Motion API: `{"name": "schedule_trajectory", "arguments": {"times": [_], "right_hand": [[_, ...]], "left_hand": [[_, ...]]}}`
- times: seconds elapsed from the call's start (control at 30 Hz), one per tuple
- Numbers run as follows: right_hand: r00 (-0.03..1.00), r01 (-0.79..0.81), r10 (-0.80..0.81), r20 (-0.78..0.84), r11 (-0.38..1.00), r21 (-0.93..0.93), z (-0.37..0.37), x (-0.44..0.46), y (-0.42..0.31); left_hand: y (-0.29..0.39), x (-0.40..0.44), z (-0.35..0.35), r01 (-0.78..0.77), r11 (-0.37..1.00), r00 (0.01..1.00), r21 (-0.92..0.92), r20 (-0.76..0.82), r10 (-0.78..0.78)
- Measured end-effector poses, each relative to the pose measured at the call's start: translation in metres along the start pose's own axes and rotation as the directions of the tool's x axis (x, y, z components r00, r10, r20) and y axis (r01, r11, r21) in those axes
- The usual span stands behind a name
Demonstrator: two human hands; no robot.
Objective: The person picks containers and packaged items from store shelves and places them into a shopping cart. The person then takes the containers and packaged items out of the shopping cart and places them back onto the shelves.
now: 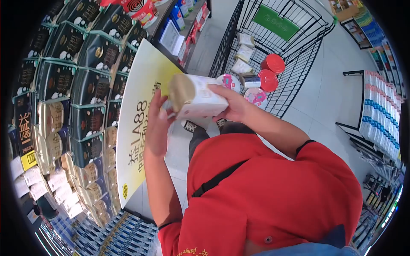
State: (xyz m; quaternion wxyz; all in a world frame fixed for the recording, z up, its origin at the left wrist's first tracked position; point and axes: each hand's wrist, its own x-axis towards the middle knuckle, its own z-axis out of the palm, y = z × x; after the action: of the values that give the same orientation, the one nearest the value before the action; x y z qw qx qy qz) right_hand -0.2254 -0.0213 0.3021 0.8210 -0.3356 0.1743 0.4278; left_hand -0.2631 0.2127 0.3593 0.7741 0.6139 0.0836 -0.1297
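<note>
Pack [204,96] held above floor [176,161] near cart's [275,23] near edge, long axis roughly left-right; right hand [232,103] fingers clamped on right end, left hand [157,130] fingers apart by gold end.

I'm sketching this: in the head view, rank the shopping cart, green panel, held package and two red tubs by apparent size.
1. Shopping cart
2. Held white-and-gold package
3. Green panel
4. Upper red tub, lower red tub: too alike to rank

Holds a white-and-gold package [198,96] in the right hand [232,103], with the left hand [156,128] close to its gold end. Stands near a shopping cart [294,72] containing two red tubs [273,64], beside a yellow-and-white sign [139,123] and stacked packs [92,85].
</note>
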Motion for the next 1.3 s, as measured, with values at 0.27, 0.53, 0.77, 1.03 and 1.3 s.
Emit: {"name": "schedule_trajectory", "arguments": {"times": [0.27,0.53,0.77,1.03,1.3], "right_hand": [[0.652,0.248,-0.350,-0.673,0.937,-0.247,-0.205,0.025,-0.002],[0.600,0.194,-0.347,-0.721,0.937,-0.290,-0.288,0.056,0.037],[0.591,0.132,-0.241,-0.770,0.970,-0.202,-0.294,0.061,0.035],[0.565,-0.055,-0.301,-0.768,0.915,-0.399,-0.304,0.047,0.025],[0.543,-0.039,-0.608,-0.579,0.671,-0.740,-0.319,0.050,0.026]], "left_hand": [[0.014,-0.062,-0.050,0.067,0.975,0.992,0.213,-0.123,-0.041],[0.083,-0.095,-0.086,-0.101,0.868,0.936,0.487,-0.250,0.248],[0.175,-0.096,-0.154,0.052,0.280,0.580,0.959,-0.257,0.773],[0.224,-0.067,-0.245,0.449,-0.094,0.651,0.889,-0.253,0.716],[0.225,-0.076,-0.218,0.617,-0.003,0.585,0.787,-0.456,0.671]]}}
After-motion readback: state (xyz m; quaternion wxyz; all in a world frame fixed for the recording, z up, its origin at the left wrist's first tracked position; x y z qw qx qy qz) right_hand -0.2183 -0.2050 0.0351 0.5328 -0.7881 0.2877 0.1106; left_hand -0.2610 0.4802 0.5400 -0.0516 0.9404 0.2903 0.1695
